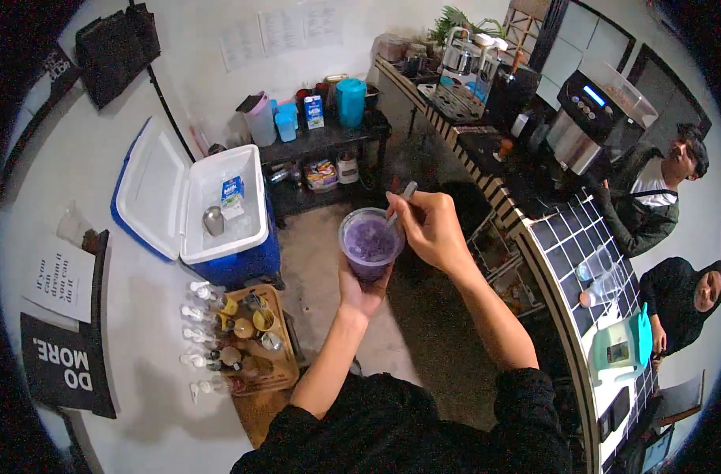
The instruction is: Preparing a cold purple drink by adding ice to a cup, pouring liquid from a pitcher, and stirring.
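My left hand (pixel 362 294) is wrapped round the lower part of a clear plastic cup (pixel 371 275), held out in front of me. A purple, lumpy-looking drink (pixel 370 240) with ice-like bits fills it almost to the rim. Between the pinched fingers of my right hand (pixel 433 229) is the handle of a metal spoon (pixel 408 191). The spoon slants down over the cup's right side, and its lower end is hidden in the drink.
At left stands an open blue cooler (pixel 226 272) with ice, a milk carton (pixel 232 193) and a metal scoop (pixel 213 221). Pump bottles (pixel 210 324) fill a wooden tray (pixel 277 371). A tiled counter (pixel 570 229) curves along the right, with two people (pixel 649 205) beyond it.
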Motion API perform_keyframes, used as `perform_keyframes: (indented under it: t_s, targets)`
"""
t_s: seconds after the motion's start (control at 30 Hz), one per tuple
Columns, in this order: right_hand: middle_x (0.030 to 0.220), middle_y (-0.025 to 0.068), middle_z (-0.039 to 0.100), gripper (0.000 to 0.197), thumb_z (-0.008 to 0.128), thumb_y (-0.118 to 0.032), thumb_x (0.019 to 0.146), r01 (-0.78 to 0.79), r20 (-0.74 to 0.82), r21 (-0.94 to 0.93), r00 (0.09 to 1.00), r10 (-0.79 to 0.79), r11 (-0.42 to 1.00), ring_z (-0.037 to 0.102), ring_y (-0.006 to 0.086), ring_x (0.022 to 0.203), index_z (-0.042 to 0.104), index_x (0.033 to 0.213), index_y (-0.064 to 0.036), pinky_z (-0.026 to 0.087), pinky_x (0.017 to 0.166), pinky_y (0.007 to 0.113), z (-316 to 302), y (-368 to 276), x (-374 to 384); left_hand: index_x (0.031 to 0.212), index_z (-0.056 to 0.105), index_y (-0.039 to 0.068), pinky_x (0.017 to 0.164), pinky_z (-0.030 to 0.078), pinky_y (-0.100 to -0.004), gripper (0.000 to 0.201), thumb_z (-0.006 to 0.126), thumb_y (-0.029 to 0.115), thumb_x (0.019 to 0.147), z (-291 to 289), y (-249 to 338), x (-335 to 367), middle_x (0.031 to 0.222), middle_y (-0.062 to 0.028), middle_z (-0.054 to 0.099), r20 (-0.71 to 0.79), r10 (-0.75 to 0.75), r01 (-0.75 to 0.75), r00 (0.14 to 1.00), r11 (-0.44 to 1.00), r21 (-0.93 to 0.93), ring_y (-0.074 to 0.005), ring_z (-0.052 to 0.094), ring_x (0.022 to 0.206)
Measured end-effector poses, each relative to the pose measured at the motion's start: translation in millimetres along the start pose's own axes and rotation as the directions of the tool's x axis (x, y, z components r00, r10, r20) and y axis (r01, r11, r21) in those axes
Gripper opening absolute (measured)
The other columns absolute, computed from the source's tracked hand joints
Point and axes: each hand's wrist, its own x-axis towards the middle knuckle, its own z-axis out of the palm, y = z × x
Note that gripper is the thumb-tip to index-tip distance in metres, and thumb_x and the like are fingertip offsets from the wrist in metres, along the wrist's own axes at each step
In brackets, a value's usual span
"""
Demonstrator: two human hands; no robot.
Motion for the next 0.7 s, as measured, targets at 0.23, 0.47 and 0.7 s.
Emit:
perform_keyframes:
  t_s: [0.23,0.47,0.7]
  targets:
    - [0.053,0.0106,0.052,0.027,0.058,-0.012,0.092,-0.055,-0.023,0.006,0.998,0.055,0.998,0.043,0.0054,0.052,0.062,0.072,0.0068,0.035,0.044,0.029,-29.2,-6.0,-30.3,0.125,0.052,0.013,0.086,0.054,-0.0349,0.05,0.036,0.051,0.096,25.9,-34.4,-26.3,0.124,-0.0056,0.057,-0.138,0.025,-0.019,0.99,0.999,0.041,-0.0201,0.06,0.108]
    - [0.052,0.0095,0.051,0.027,0.059,-0.011,0.092,0.019,-0.055,0.02,0.998,-0.018,1.0,0.043,0.0041,0.054,0.063,0.074,0.0082,0.035,0.045,0.027,-50.4,-15.6,-61.0,0.121,0.055,0.013,0.09,0.052,-0.0337,0.052,0.038,0.054,0.094,36.7,-64.9,-54.9,0.119,-0.0041,0.06,-0.137,0.065,-0.051,0.988,0.993,0.102,-0.0172,0.058,0.109]
    - [0.051,0.0024,0.046,0.029,0.057,-0.014,0.093,-0.013,0.002,0.022,1.0,0.013,1.0,0.04,0.0043,0.051,0.063,0.073,0.0061,0.031,0.044,0.025,-62.4,-12.7,-76.7,0.12,0.055,0.012,0.092,0.052,-0.0356,0.049,0.037,0.049,0.096,37.6,-80.8,-62.9,0.12,-0.0049,0.059,-0.193,0.046,-0.031,0.98,0.997,0.076,-0.0189,0.058,0.109]
